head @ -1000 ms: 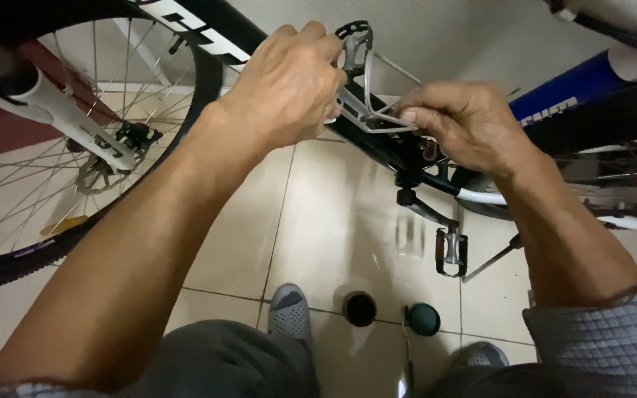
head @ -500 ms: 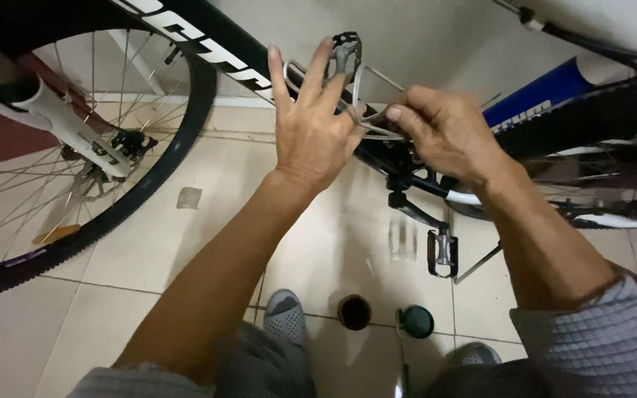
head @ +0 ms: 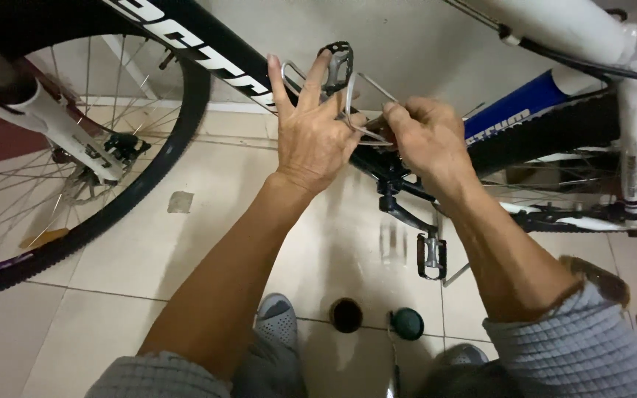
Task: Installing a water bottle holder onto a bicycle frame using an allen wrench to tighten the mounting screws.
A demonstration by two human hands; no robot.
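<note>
A silver wire bottle cage (head: 294, 68) sits on the black down tube (head: 200, 40) of a bicycle. My left hand (head: 311, 140) lies flat against the cage with its fingers spread, and a loop of the wire passes between them. Touching it on the right, my right hand (head: 425, 140) has its fingertips pinched on a thin wire of the cage. Just above my left fingertips is a metal pedal (head: 337, 59). What lies under my right fingers is hidden.
The front wheel (head: 152, 173) and white fork (head: 60, 125) fill the left. A crank (head: 399, 210) and lower pedal (head: 431, 256) hang below my hands. A second bicycle, white (head: 554, 26) and blue (head: 514, 114), stands on the right. Two round dark objects (head: 346, 315) lie by my shoes (head: 278, 320) on the tiled floor.
My left hand has gone from a closed grasp over the cage to spread fingers. Both hands sit a little more to the left in view. My right hand keeps its pinch.
</note>
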